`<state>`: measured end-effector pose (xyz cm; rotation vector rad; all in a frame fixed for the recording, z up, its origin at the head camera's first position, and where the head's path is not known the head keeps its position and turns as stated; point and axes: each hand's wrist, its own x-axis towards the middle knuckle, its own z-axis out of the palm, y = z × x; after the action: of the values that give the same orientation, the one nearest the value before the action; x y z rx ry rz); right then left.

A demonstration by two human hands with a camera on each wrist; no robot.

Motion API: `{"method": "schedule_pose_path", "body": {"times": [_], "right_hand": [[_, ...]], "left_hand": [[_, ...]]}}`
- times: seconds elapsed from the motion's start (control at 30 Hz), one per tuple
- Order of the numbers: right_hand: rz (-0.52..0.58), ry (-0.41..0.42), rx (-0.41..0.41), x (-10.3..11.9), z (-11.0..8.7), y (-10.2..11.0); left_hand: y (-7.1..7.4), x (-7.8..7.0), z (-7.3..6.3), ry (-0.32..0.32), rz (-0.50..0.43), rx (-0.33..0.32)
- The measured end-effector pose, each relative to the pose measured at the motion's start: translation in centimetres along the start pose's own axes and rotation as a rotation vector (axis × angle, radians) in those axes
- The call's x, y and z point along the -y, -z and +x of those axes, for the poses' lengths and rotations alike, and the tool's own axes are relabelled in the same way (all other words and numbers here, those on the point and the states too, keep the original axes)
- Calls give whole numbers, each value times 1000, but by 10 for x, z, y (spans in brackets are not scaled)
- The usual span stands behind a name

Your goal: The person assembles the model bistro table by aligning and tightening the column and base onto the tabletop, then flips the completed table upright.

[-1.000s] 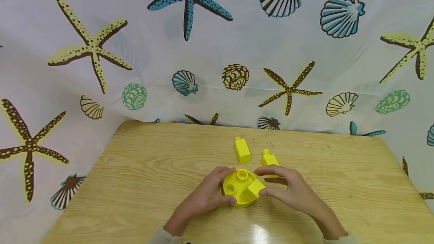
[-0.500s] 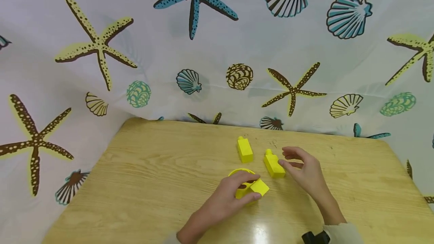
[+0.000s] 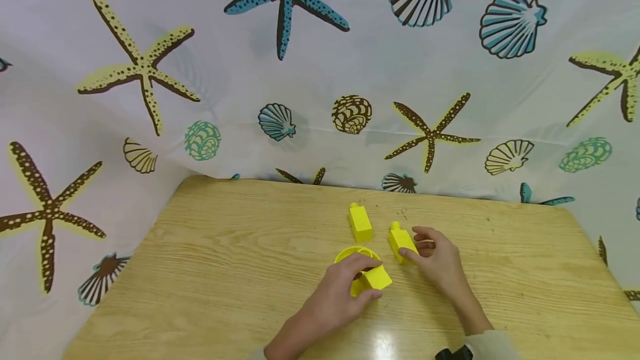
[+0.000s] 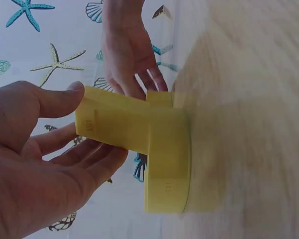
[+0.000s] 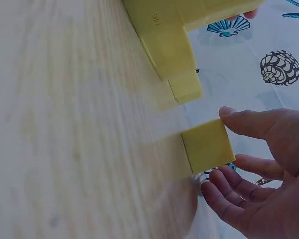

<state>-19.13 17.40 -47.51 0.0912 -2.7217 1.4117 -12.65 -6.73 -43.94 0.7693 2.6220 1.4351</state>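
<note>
Head view: left hand (image 3: pixel 332 296) reaches over a yellow round base (image 3: pixel 344 253) and pinches, thumb against fingers, the upright block (image 3: pixel 378 278) that rises from it. The base sits on the wood-topped table (image 3: pixel 240 254). Right hand (image 3: pixel 440 263) is at the nearer lying block (image 3: pixel 401 238), which rests on its side, peg end pointing away from the person; thumb over its near end, fingers along its right side. The farther lying block (image 3: pixel 360 224) lies beyond the base, peg also away, no hand on it. Behind: sheet (image 3: pixel 320 79) printed with starfish and shells.

Left wrist view: thumb at the free end of the upright block, fingers on its opposite side, so clamped on it. Block looks slightly tilted against the base; cannot tell whether fully seated. Moulded mark on its side too faint to read.

Right wrist view: thumb tip at one corner of the nearer lying block's square end, fingertips at the opposite edge; block flat against the table. Firmness of this pinch cannot be told.

Judgement: step in hand is steadying the block on the base while taking hold of another block. Next move calls for a secure right-hand pinch before any lift, with the left hand keeping the base steady.
</note>
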Motion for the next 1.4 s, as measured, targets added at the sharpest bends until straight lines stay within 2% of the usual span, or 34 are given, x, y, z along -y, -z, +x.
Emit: {"method": "schedule_pose_path", "body": {"times": [0.23,0.43,0.57,0.7,0.8,0.97,1.13,1.4], "right_hand": [[-67,-19,41,2,0,-4],[-48,13,-24,1,-2,-3],[24,-7,-46,3,-2,5],[220,-27,22,5,-5,14],[343,-30,75,8,-6,18],[379,7,89,14,-7,21],[412,22,81,19,-8,23],[497,79,184,21,-11,25]], "left_hand": [[16,4,-5,22,-81,128],[24,8,-7,9,-89,145],[26,10,-5,12,-69,101],[24,12,-3,30,-30,15],[24,13,-2,80,-32,-17],[29,14,-2,135,-83,-47],[35,18,-2,140,-144,-66],[41,23,-2,136,-197,-79]]}}
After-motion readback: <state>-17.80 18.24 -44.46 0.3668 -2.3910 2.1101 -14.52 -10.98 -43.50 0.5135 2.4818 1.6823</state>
